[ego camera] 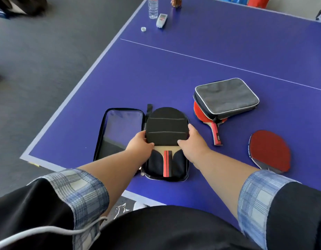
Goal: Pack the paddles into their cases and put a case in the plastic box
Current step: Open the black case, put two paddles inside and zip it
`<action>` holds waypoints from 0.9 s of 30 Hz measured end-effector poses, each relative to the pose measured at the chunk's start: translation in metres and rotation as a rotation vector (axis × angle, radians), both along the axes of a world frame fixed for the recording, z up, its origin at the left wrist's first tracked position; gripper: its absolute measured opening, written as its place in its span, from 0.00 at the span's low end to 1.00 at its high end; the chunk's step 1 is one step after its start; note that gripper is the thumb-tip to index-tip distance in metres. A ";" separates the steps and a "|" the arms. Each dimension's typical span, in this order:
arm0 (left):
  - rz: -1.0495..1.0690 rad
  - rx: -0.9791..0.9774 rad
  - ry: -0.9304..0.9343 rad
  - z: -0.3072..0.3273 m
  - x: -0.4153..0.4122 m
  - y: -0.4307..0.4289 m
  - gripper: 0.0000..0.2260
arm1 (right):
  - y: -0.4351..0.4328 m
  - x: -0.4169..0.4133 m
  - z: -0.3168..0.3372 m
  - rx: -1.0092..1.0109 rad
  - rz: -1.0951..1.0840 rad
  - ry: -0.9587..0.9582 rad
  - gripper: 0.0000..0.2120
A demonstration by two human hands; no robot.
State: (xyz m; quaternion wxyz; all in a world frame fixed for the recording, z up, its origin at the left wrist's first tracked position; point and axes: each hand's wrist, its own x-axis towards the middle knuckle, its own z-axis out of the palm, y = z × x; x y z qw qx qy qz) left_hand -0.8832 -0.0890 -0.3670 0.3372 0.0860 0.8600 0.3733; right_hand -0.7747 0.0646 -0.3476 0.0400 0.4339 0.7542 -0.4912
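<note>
A black-faced paddle (166, 126) with a red-striped handle lies in the right half of an opened dark case (118, 130) near the table corner. My left hand (140, 144) grips the blade's left lower edge. My right hand (192, 139) grips its right lower edge. A closed grey case (226, 98) lies to the right, on top of a red paddle (215, 130) whose handle sticks out toward me. Another red paddle (269, 150) lies loose at the far right. No plastic box is in view.
The blue table (174, 69) has its corner at my left, with grey floor beyond. At the far left edge stand a water bottle (153, 8), its cap (143, 29) and a small grey device (161, 20). Coloured objects sit at the far end.
</note>
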 end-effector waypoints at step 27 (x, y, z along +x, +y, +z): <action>-0.030 -0.460 -0.049 -0.011 -0.004 0.042 0.29 | 0.031 0.019 -0.030 0.222 0.268 -0.272 0.33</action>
